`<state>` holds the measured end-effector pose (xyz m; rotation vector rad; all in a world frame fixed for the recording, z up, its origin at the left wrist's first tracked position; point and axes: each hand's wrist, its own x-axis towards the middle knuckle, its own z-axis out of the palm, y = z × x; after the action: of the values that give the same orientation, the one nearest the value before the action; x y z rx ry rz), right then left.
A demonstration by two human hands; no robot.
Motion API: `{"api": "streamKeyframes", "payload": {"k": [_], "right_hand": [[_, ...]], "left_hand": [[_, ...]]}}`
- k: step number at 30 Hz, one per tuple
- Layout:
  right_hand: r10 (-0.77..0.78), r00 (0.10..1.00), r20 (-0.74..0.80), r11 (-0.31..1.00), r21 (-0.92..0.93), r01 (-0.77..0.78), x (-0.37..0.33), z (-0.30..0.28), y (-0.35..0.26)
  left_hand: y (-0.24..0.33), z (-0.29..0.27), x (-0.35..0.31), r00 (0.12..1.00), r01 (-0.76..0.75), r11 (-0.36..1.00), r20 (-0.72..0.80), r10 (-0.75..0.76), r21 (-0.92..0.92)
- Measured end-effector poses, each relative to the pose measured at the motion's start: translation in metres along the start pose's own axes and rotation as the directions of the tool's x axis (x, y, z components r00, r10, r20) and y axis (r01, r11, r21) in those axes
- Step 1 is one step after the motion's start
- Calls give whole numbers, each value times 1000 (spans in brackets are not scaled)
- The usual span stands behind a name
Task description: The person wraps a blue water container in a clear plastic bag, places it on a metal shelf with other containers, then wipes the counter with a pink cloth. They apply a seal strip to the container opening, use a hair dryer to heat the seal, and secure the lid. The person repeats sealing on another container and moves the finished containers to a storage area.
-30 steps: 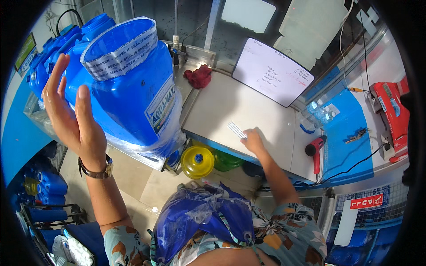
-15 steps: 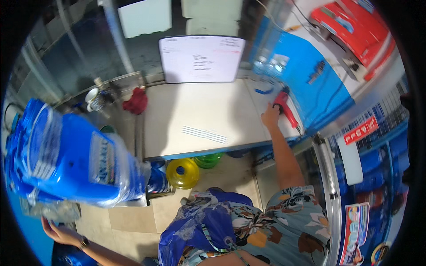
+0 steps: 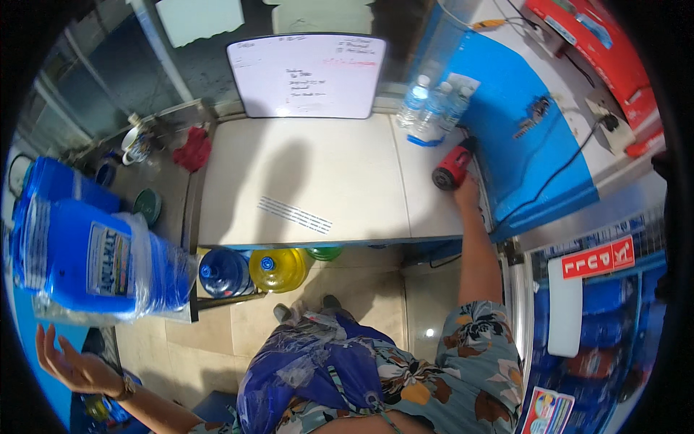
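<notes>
On the right of the white counter (image 3: 325, 173), my right hand (image 3: 468, 192) is closed at the lower side of a red and black heat gun (image 3: 454, 165), its fingers partly hidden. Low on the left, my left hand (image 3: 76, 363) is held out with its fingers spread, holding nothing. Just beyond that hand, a slim blue water container (image 3: 65, 249) lies partly wrapped in clear plastic, with another blue container behind it. A flat strip printed with rows of dark marks (image 3: 295, 215) rests near the counter's front edge.
Several clear water bottles (image 3: 431, 108) stand behind the heat gun. A whiteboard (image 3: 303, 79) leans at the back. A red cloth (image 3: 192, 149) lies by the sink at left. Round blue (image 3: 225, 273) and yellow (image 3: 277, 269) jugs sit under the counter. A glass-door fridge (image 3: 600, 311) stands at right.
My right hand has drawn the heat gun round, so its round end points nearer me. My left hand has risen with its fingers spread. The whole view has shifted.
</notes>
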<state>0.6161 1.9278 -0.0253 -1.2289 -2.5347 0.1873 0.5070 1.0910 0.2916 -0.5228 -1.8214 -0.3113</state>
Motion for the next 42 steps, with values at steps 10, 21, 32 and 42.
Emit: {"api": "streamKeyframes", "payload": {"k": [10,21,32,42], "right_hand": [[12,1000,-3,482,876,-3,-83,-60,-47],[-763,644,-52,-51,998,20,-167,-389,-327],[-976,214,35,27,999,-39,-183,-475,-500],[-978,155,142,125,985,-117,-176,-475,-519]], "left_hand": [[-34,-34,94,966,-43,983,258,-5,179],[-75,43,191,627,-26,995,774,95,-101],[-111,82,177,215,442,890,976,13,-109],[-111,84,179,237,374,925,971,-21,-71]]}}
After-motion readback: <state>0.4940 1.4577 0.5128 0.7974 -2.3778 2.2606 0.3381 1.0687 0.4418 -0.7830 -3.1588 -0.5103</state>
